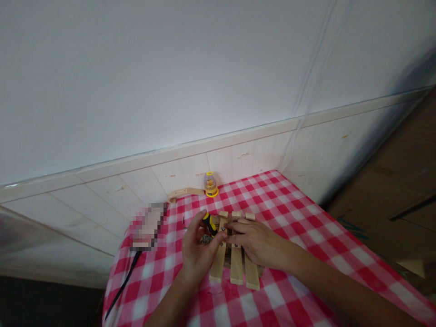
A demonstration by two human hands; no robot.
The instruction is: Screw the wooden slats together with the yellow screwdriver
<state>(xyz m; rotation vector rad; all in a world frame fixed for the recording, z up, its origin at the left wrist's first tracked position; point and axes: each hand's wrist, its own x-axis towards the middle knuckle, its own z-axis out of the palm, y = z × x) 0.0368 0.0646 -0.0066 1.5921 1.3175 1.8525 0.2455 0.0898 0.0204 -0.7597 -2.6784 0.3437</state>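
My left hand [195, 250] is closed around a yellow-and-black screwdriver [208, 222], tilted over three light wooden slats [216, 270] lying side by side. Its thumb reaches the left slat, close to a small dark screw [223, 229]. Stretched across the slats from the right is my right hand [260, 240], fingers spread and resting on the wood near that screw. Other dark screw heads show on the slats. Part of a brown, patterned piece lies under the slats, mostly covered by them and my hands. The screwdriver's tip is hidden.
A red-and-white checked cloth [289, 281] covers the table. By the wall stand a clear container with yellow ends [210, 185] and a curved wooden piece [187, 192]. A pixelated rectangular thing [150, 226] with a black cord [124, 281] lies left. A brown surface [384, 200] rises at right.
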